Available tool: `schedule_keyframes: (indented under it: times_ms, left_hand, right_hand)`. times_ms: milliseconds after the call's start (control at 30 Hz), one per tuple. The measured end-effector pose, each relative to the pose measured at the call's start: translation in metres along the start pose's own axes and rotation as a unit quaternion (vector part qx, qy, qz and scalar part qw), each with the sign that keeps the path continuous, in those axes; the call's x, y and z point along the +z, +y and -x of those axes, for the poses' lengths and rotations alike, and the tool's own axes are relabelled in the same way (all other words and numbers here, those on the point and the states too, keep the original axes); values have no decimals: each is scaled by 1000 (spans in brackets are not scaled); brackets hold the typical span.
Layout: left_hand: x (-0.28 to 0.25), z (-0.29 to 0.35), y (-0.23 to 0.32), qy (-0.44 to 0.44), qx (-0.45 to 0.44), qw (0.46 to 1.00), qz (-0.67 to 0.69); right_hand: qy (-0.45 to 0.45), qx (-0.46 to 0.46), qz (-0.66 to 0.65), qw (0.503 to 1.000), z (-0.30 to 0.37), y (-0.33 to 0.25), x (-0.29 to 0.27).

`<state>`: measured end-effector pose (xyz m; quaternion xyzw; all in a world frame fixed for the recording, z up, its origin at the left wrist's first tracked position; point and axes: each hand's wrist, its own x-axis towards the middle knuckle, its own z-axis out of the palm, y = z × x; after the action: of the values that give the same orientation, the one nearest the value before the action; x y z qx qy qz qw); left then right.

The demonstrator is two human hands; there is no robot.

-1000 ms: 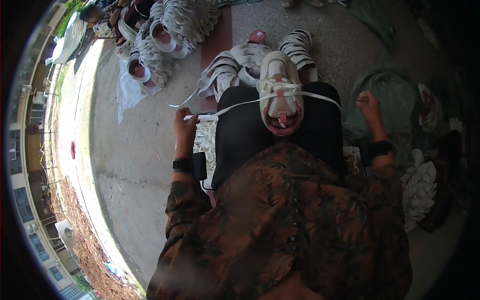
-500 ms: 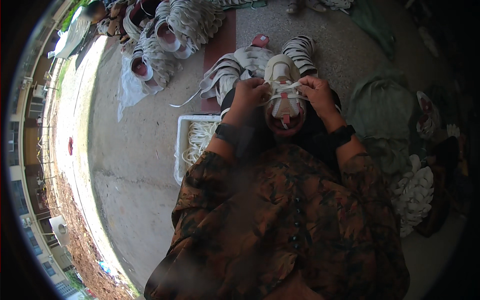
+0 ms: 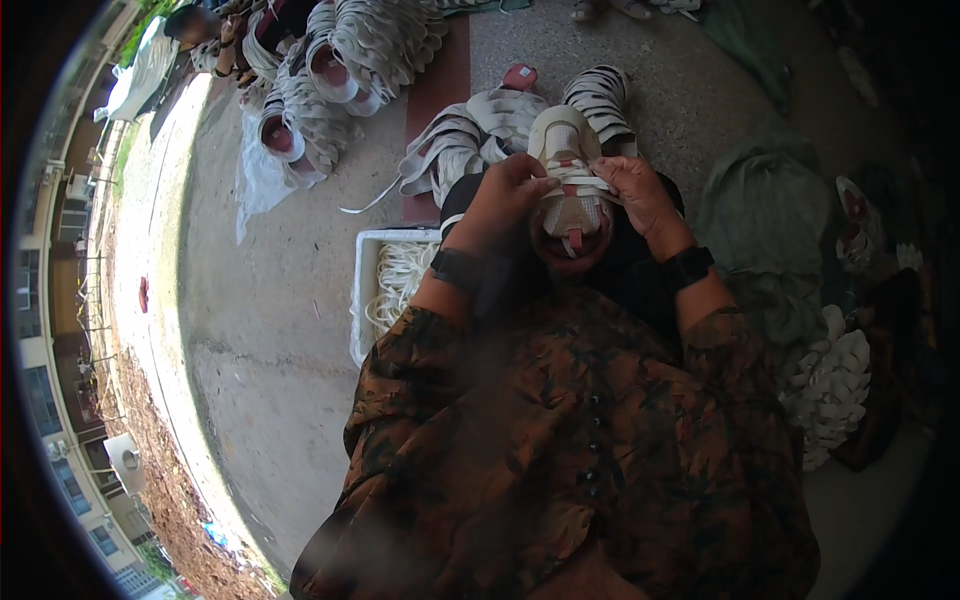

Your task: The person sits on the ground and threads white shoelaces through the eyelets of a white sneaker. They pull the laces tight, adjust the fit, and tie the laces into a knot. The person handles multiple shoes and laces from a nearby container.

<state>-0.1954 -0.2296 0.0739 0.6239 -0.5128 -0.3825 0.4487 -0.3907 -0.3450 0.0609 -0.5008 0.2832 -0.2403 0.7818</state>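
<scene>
A white shoe (image 3: 566, 190) with a red lining rests on my lap, toe pointing away from me. My left hand (image 3: 505, 205) pinches its white lace (image 3: 580, 184) at the shoe's left side. At the right side, my right hand (image 3: 640, 195) holds the other end of the lace. Both hands sit close together over the shoe's tongue. A dark band circles each wrist.
A white crate (image 3: 368, 290) of white laces stands on the concrete by my left knee. Finished white shoes (image 3: 470, 140) lie in rows ahead, with bigger stacks (image 3: 340, 60) at the far left. Green cloth (image 3: 760, 200) and white shoe parts (image 3: 830, 390) lie to my right.
A second ago my hands were spread wide, pulling the lace out to both sides. They have since come together at the shoe and now work the lace close to the eyelets.
</scene>
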Motion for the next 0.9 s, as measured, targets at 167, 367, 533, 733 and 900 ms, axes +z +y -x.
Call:
schedule_keyframes:
  times_ms: [167, 367, 533, 733, 900]
  left_hand:
    - [-8, 5, -5, 54, 21, 997, -52]
    - [-10, 6, 19, 8, -83, 996, 10]
    - [-6, 5, 20, -40, -136, 957, 255]
    - [-3, 4, 26, -22, -94, 988, 118]
    - [-11, 5, 1, 47, -60, 994, -84]
  right_hand:
    - [4, -1, 8, 1000, 5, -2, -1]
    - [15, 10, 4, 1000, 10, -8, 4]
    - [-15, -3, 35, 999, 8, -7, 0]
    - [-24, -19, 73, 997, 2, 1, -8]
    - [35, -116, 368, 922, 8, 2, -16]
